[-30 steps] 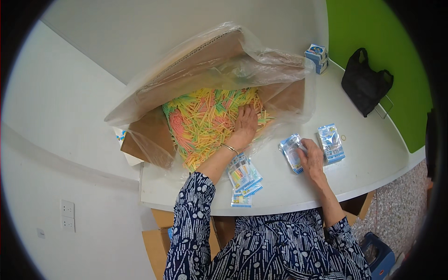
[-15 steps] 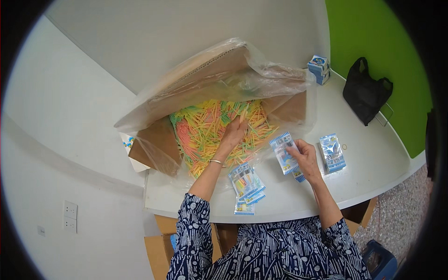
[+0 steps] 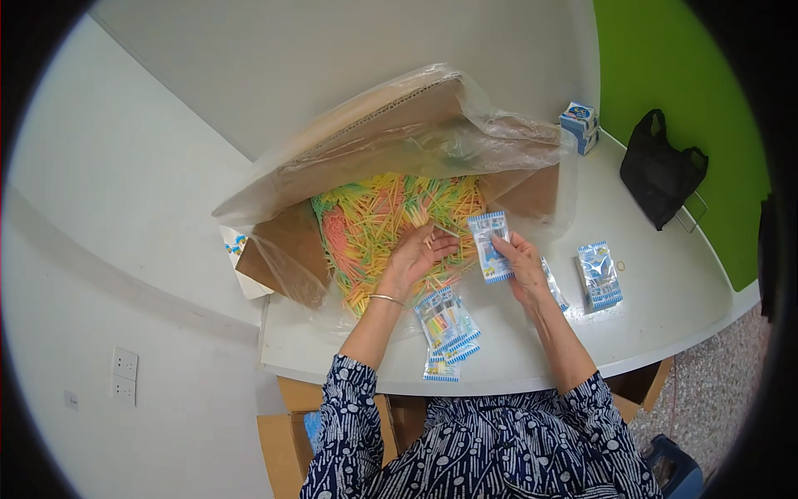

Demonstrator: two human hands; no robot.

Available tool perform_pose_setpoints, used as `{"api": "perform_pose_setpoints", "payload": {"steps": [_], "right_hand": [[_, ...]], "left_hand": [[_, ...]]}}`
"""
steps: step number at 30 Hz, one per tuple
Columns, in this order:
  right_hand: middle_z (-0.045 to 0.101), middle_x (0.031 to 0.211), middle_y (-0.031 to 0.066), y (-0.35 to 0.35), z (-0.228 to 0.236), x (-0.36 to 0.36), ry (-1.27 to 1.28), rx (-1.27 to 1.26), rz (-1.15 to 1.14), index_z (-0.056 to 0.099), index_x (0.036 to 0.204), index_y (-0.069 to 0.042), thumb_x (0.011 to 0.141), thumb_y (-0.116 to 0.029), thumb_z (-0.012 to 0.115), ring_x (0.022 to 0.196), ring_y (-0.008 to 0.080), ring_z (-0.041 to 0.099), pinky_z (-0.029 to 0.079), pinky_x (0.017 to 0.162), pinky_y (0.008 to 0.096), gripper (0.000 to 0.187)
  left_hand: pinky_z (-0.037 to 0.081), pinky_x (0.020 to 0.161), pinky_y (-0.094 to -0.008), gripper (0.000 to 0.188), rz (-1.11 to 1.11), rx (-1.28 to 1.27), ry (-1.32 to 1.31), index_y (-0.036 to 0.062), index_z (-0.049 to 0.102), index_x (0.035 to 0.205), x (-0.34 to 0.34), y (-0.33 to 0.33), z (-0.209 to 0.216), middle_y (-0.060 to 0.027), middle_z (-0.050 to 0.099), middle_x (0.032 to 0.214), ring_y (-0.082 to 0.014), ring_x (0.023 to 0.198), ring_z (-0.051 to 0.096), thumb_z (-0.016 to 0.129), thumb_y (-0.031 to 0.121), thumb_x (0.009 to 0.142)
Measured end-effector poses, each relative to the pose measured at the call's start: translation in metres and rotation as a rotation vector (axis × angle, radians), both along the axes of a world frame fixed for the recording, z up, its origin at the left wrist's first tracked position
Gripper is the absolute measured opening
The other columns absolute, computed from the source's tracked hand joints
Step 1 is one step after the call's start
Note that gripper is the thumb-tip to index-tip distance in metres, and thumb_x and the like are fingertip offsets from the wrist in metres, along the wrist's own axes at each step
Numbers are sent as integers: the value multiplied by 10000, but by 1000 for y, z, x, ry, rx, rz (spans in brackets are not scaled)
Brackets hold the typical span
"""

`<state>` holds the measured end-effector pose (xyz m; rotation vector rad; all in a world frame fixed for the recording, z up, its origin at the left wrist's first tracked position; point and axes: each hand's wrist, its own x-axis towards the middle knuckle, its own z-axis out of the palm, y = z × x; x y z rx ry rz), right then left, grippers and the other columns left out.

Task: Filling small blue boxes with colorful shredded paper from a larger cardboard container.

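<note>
My left hand (image 3: 417,256) is over the near part of a heap of thin pink, yellow and green plastic sticks (image 3: 378,220). Its fingers are curled, palm partly up, around a few pale sticks (image 3: 440,231). To its right, my right hand (image 3: 522,264) pinches a flat blue-and-white striped packet (image 3: 489,237) between thumb and fingers, upright beside the heap. The sticks lie in a cardboard box (image 3: 519,200) lined with clear plastic. Partly behind my right wrist lies another packet (image 3: 555,287).
Several filled packets (image 3: 445,320) overlap near the table's front edge. A stack of packets (image 3: 600,279) lies to the right, beside a rubber band (image 3: 620,266). Small boxes (image 3: 579,125) and a black bag (image 3: 662,170) stand farther back. Below the white table (image 3: 349,362) is an open carton (image 3: 278,453).
My left hand has drawn back from the heap toward me and turned its palm up. My right hand has brought its packet left and up, closer to the left hand.
</note>
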<state>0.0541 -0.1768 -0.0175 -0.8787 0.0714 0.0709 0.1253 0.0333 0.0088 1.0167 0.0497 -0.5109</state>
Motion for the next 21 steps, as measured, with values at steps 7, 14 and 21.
{"api": "perform_pose_setpoints", "payload": {"steps": [7,14,21], "right_hand": [[670,838,23,0,-6,2,24,-41,-6,623,936,-32,868,-160,645,692,48,601,476,633,194,147],[666,816,18,5,-3,-2,29,-45,14,625,932,-29,867,-159,647,672,49,595,473,618,198,147],[650,749,0,-5,-8,0,-2,-235,96,650,859,-33,859,-184,659,637,28,565,434,571,180,151]], "left_hand": [[426,999,-519,144,173,-365,196,-22,481,1010,0,-11,-14,-236,557,1037,-400,1081,542,435,104,960],[498,870,-468,121,119,-487,160,16,486,959,10,-3,-35,-223,576,1026,-321,944,583,435,126,962],[526,765,-384,170,123,-35,-86,51,502,973,-8,-22,1,-129,616,908,-238,814,615,473,218,970]]}}
